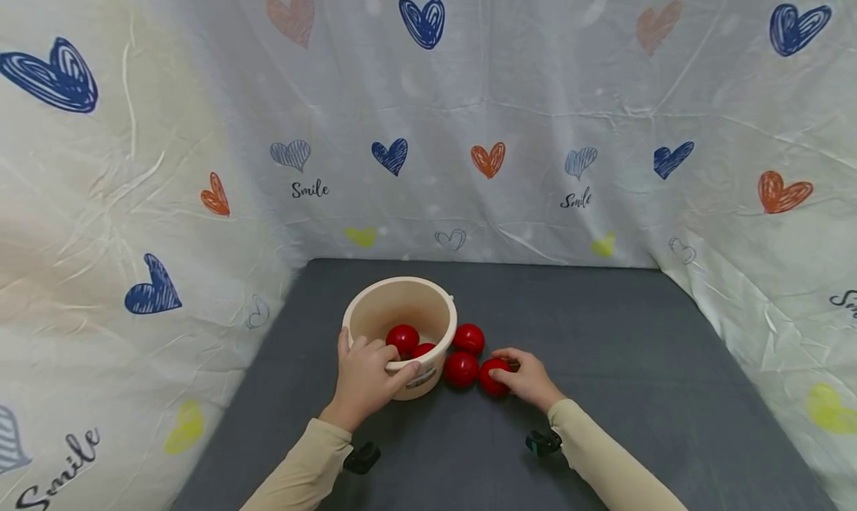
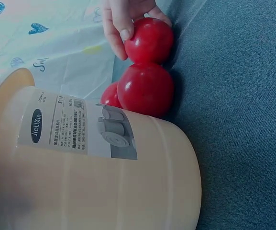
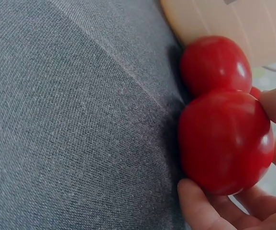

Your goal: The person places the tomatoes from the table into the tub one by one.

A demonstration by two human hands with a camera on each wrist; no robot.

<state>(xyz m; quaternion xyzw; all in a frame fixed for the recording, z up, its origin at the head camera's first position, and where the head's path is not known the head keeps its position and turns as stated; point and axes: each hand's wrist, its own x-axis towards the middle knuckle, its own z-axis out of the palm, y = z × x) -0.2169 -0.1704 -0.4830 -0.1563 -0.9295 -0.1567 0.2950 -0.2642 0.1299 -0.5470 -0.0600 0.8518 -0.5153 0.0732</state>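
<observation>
A cream plastic bucket point(image 1: 428, 381) stands tilted slightly toward me, with a printed label point(image 2: 56, 124) on its side. My left hand point(image 1: 367, 381) grips its near rim, fingers over the edge. Inside the bucket lie a shiny red round fruit point(image 1: 402, 338) and another red fruit point(image 1: 422, 349), partly hidden by the rim. To the right, my right hand point(image 1: 529, 381) holds a red fruit point(image 3: 226, 143) between thumb and fingers, low at the cloth. Beside it sit a second fruit point(image 1: 460, 369), close against the bucket, and a third point(image 1: 469, 338) behind.
Dark grey cloth point(image 1: 602, 332) covers the table. A pale curtain point(image 1: 535, 87) printed with hearts hangs at the back and along both sides. Dark wrist cameras, one on the left wrist point(image 1: 361, 458) and one on the right point(image 1: 543, 442), sit below the hands.
</observation>
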